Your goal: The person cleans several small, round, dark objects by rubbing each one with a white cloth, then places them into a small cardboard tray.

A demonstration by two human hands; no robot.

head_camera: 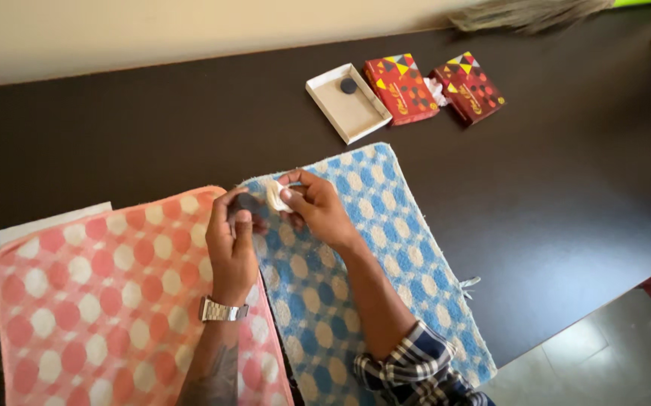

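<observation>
My left hand (231, 237), with a metal watch on the wrist, grips a small dark round object (247, 201) between its fingertips. My right hand (314, 207) pinches a small wad of white cotton or cloth (276, 195) right against that object. Both hands hover over the seam where a pink towel (100, 301) with pale dots meets a blue towel (385, 248) with pale dots, both spread flat on a dark table (566, 188).
At the back of the table lies an open white box tray (355, 113) with a dark round disc (348, 86) in it. Two red patterned boxes (402, 89) (468, 86) sit beside it. A white sheet (47, 223) peeks out under the pink towel. The table's edge and floor are at lower right.
</observation>
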